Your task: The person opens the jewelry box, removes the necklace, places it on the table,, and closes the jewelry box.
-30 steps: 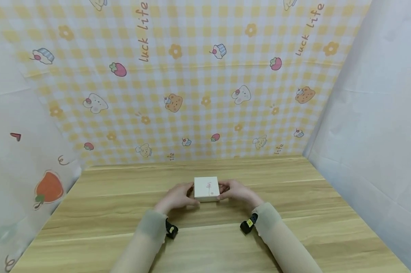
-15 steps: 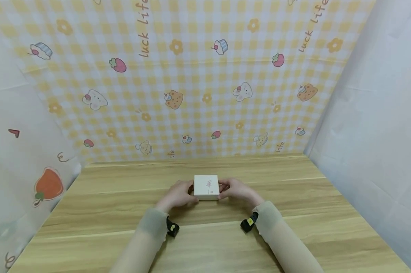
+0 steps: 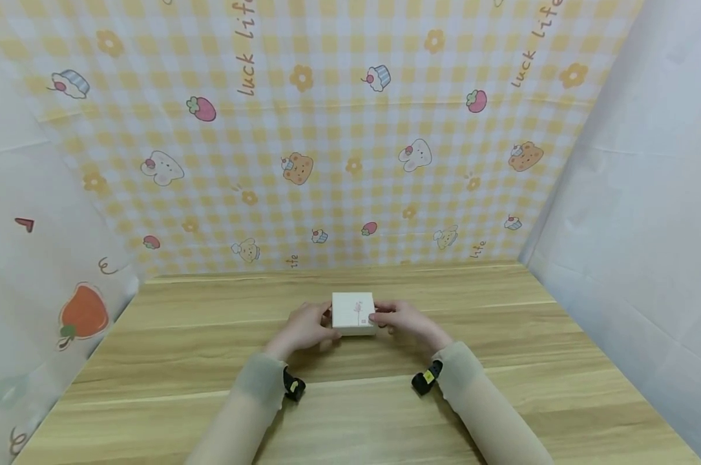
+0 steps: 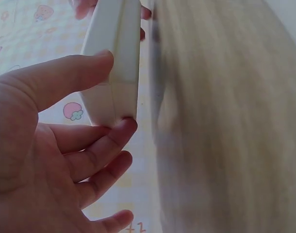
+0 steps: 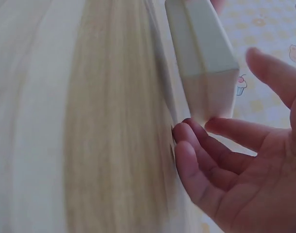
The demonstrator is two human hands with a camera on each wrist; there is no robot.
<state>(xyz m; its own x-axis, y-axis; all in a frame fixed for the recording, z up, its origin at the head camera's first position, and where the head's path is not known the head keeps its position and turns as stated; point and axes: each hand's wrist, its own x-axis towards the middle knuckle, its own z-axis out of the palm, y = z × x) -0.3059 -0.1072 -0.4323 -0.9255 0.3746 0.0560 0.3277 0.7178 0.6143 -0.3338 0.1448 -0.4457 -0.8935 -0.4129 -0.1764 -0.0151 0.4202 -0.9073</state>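
A small white lidded box (image 3: 352,310) with a pink flower print on its top is between my two hands, slightly above the wooden table in the wrist views. My left hand (image 3: 306,327) pinches its left end. In the left wrist view, the thumb (image 4: 97,68) lies on the box's front edge and a fingertip (image 4: 126,127) presses the end face. At the other end, my right hand (image 3: 407,320) touches the side with its fingertips. The right thumb (image 5: 269,73) stands apart from the box near the top edge. The inside of the box is hidden.
The wooden table (image 3: 350,420) stretches to a yellow checked cloth backdrop (image 3: 338,129). White cloth walls rise at the left (image 3: 13,161) and right (image 3: 647,194). Each wrist wears a small black camera, one at the left wrist (image 3: 294,387).
The box has moved slightly up and away in the head view, both hands with it. The right thumb has shifted from the box's front corner to over its top edge.
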